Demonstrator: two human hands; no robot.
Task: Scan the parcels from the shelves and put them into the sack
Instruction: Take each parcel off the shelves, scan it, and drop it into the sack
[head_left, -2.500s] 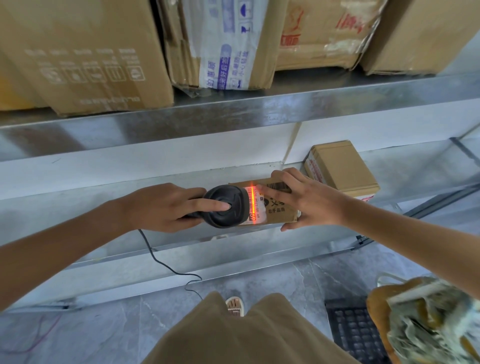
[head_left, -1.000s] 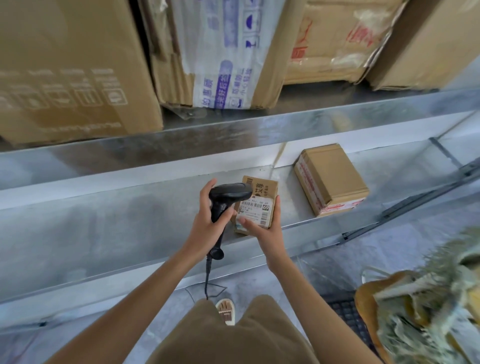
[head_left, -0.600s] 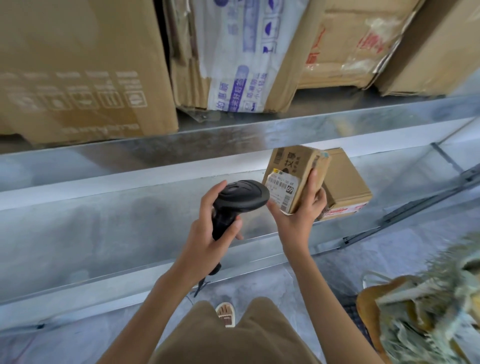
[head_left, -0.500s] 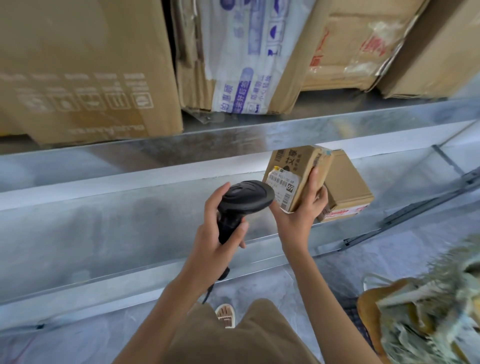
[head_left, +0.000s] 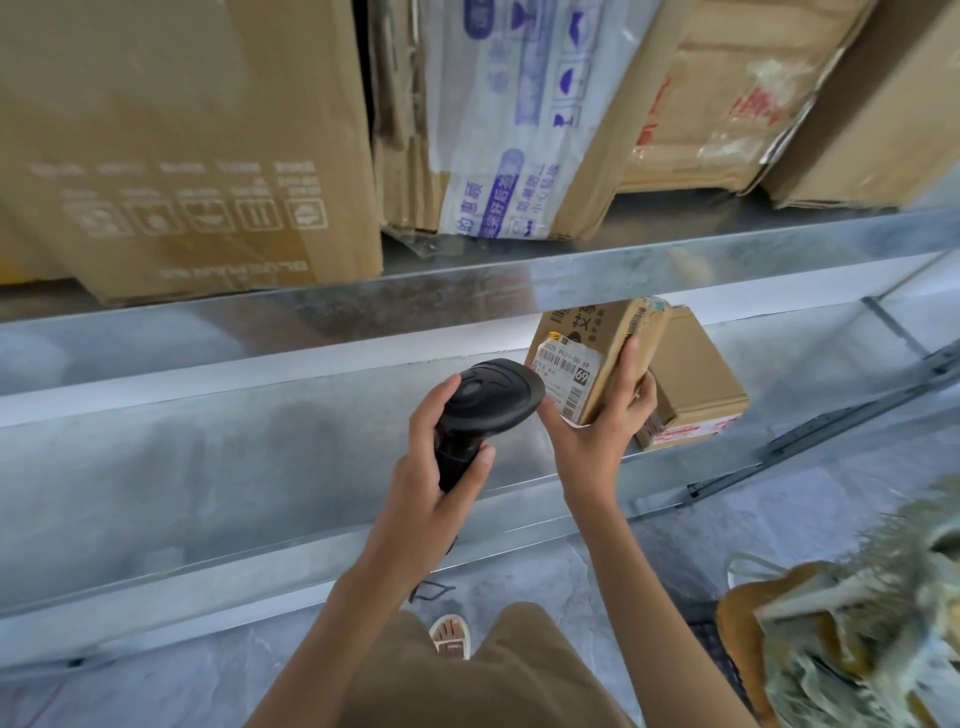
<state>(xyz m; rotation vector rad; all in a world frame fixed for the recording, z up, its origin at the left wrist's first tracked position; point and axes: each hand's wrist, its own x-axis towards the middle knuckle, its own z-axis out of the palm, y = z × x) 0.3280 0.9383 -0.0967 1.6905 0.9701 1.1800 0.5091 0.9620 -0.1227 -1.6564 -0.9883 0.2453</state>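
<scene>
A small parcel (head_left: 592, 358) is held up off the lower shelf (head_left: 218, 467) by the right hand (head_left: 605, 431), w/ thumb and fingers (head_left: 626, 364) wrapped round its lower end, label side turned toward the scanner (head_left: 480, 402). The scanner is gripped by the left hand (head_left: 436, 483), fingers curled round the handle, thumb up by the head; its nose sits just beside the label at approx. 9 o'clock of the parcel. No red beam is seen on the label.

Step in hand, judged: the scan. To do it well, the scanner head should be backed off a little so the whole barcode is covered, the label kept flat to the beam and not hidden by the thumb, and the parcel kept steady till a read is confirmed.

A second box (head_left: 696, 379) lies on the shelf at 3 o'clock of the held parcel, partly behind it. The sack (head_left: 852, 623) is at 5 o'clock on the floor, blurred; the parcel is to be dropped there once read.
</scene>
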